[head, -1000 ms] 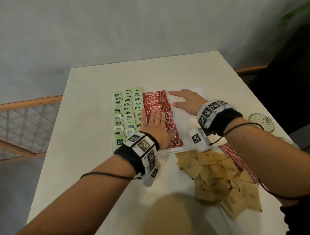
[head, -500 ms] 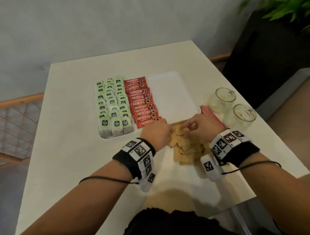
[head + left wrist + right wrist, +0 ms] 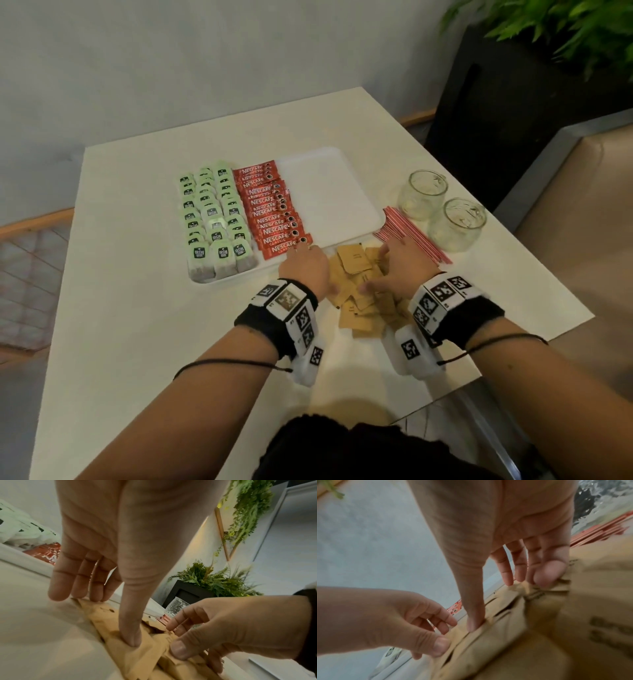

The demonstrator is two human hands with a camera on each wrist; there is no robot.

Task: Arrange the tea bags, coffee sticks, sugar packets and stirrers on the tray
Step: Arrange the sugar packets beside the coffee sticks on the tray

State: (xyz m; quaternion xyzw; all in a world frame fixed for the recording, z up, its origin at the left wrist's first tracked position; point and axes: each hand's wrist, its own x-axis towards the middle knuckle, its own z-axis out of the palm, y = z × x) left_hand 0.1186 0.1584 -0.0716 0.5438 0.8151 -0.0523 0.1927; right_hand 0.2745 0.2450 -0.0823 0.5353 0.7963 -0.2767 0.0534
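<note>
A white tray holds rows of green tea bags at its left and red coffee sticks beside them; its right half is bare. A loose pile of brown sugar packets lies on the table just in front of the tray. Red-and-white stirrers lie to the right of the tray. My left hand touches the pile's left side, its thumb pressing a packet. My right hand is spread over the pile's right side, its fingertips on packets. Neither hand has a packet lifted.
Two empty glass mugs stand right of the stirrers near the table's right edge. A dark planter with green plants is beyond the far right corner. The table's left side is bare.
Both hands came off the coffee sticks and the tray and drew back to the sugar pile in front. They now sit on either side of it.
</note>
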